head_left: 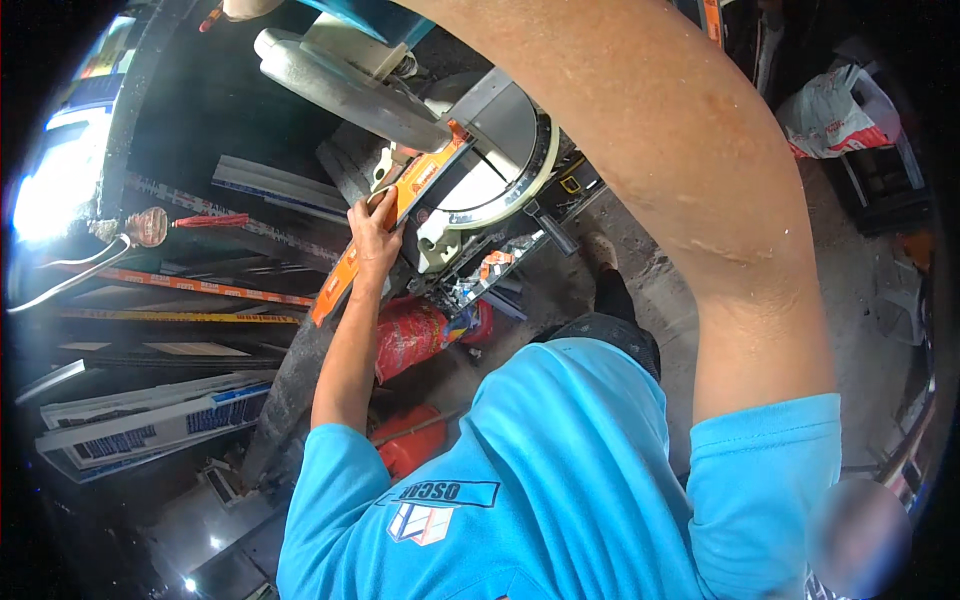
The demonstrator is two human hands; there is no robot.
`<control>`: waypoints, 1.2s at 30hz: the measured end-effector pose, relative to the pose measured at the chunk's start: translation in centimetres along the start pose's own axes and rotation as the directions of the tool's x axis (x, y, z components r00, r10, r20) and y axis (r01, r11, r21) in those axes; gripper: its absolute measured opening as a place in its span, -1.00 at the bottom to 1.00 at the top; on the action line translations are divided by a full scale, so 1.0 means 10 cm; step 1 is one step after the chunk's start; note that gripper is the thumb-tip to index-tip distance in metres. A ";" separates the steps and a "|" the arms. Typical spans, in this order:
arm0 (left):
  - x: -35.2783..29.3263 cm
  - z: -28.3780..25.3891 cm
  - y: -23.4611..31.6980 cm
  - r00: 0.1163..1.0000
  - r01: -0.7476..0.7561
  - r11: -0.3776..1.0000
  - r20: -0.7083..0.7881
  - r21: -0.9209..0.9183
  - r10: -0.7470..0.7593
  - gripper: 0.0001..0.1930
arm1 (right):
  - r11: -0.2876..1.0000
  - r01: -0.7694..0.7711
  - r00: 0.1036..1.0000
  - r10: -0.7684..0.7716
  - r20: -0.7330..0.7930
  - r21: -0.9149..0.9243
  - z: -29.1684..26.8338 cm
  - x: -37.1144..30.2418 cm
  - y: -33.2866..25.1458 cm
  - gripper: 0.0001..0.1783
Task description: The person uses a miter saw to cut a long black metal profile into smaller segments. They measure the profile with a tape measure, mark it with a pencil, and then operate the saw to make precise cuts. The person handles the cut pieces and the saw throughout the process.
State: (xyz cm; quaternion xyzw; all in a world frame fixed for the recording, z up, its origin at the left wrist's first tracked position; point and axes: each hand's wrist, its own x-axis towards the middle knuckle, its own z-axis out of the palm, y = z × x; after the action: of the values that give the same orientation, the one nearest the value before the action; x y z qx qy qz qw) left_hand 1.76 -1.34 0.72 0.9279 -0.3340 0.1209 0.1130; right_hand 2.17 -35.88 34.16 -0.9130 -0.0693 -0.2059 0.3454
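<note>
We note the left hand (374, 236), fingers pinching the orange strip (420, 179) on the saw (350, 95), presumably steadying it; the right hand (252, 8), seemingly cropped above, leaves finger state untellable.

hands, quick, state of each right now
Left hand: closed, holding the orange strip.
Right hand: cannot be told, out of view.

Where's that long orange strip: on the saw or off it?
The orange strip is partly on the saw: one end lies there, the other sticks out, and the left grip holds it.
</note>
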 end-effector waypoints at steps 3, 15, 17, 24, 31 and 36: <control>0.01 0.00 0.01 1.000 0.005 1.000 -0.003 -0.007 -0.005 -0.24 | 1.000 -0.002 1.000 0.002 -0.011 0.001 -0.02 0.00 0.02 -0.51; 0.00 0.00 0.01 1.000 -0.002 1.000 0.000 0.020 0.002 -0.27 | 1.000 -0.007 1.000 0.007 -0.015 0.008 -0.04 -0.01 0.05 -0.50; 0.01 0.00 0.01 1.000 -0.011 1.000 -0.005 0.022 0.011 -0.28 | 1.000 -0.010 1.000 0.010 -0.018 0.008 -0.05 -0.01 0.05 -0.50; 0.01 0.00 0.03 1.000 0.017 0.999 -0.001 0.038 -0.016 -0.30 | 1.000 -0.010 1.000 0.010 -0.016 0.009 -0.05 -0.01 0.07 -0.49; 0.00 -0.01 0.04 0.999 0.042 0.999 0.012 0.012 -0.042 -0.30 | 1.000 -0.008 1.000 0.008 -0.013 0.009 -0.03 0.00 0.06 -0.48; 0.01 -0.02 0.06 0.999 0.038 0.999 0.006 0.003 -0.038 -0.30 | 1.000 -0.009 1.000 0.009 -0.013 0.010 -0.04 0.00 0.05 -0.47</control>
State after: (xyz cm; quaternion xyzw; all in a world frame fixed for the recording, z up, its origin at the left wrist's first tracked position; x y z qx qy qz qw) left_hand 1.39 -1.79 1.04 0.9347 -0.3162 0.1163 0.1128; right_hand 2.18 -36.52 34.06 -0.9102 -0.0640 -0.2101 0.3511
